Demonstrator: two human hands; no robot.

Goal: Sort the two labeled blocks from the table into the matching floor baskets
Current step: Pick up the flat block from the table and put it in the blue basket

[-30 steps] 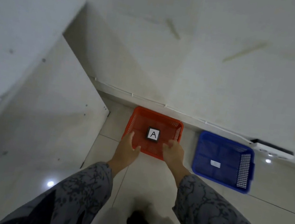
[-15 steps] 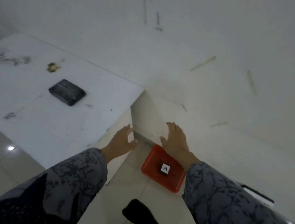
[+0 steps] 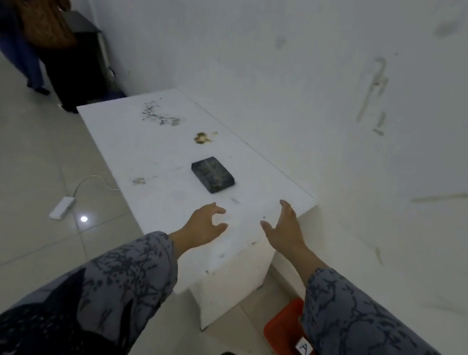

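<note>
Block [image 3: 212, 174], dark, flat, rectangular w/ rounded corners, is seen lying on the white surface [image 3: 161, 196], roughly mid-top; no label can be read on its upper face, which looks mottled/grainy. Its long axis is angled, running from far-left to near-right in the view. It lies ahead of both hands, slightly left of the gap between them. Left hand [image 3: 203, 226] is judged nearer: the block sits almost straight beyond its fingertips, apart from them, no contact. Right hand [image 3: 284, 230] is held over the surface's near-right corner, further off to the block's right. Both hands are seen empty, fingers spread & loosely curled, nothing grasped.

A second block, the "A" block [image 3: 303, 348], white label w/ black letter, is seen already resting in the red basket [image 3: 283, 328] on the floor, right of the surface's base, partly hidden by the right sleeve. Basket looks like plastic; mesh can't be made out here. No other basket is in view.

So approx. half the task is judged done; the dark block is what's left to be picked.

Surface top is matte white, scuffed, w/ grey marks and a yellowish stain beyond the block. Floor is glossy pale tile; a white power strip [image 3: 62, 207] w/ cable lies left of the surface.
</note>
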